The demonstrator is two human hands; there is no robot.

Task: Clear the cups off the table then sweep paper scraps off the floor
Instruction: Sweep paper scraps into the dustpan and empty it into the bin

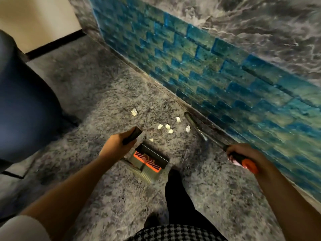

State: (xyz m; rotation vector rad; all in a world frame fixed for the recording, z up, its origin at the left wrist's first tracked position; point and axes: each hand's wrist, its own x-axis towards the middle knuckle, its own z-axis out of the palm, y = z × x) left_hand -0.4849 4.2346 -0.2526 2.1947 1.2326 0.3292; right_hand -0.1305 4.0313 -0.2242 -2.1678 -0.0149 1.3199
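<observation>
The left hand point(116, 145) was curled round the black handle point(132, 134) of a long-handled dustpan point(152, 159). The pan, with its orange comb teeth, sat on the floor just at five o'clock of that hand. The right hand point(246, 155) was wrapped round the orange-and-black grip point(243, 161) of a broom point(199, 131). Its thin shaft ran away toward ten o'clock, along the foot of the blue mosaic-tiled wall point(208, 66). The broom's head was too blurred to make out.

The paper scraps point(167, 126) lay loose on the speckled grey floor point(104, 94), most of them clustered at one o'clock of the dustpan, between it and the wall. One scrap point(151, 140) lay close to the pan's mouth, and another point(134, 112) sat apart at eleven o'clock. None appeared to be inside the pan.

A dark trouser leg point(175, 197) stood at six o'clock of the pan, and a dark blue chair point(22, 101) filled the nine o'clock side.

No table or cups were in view, so that part could not be checked. With both tools in hand, the sweeping looked barely begun, with all visible scraps left to gather.
</observation>
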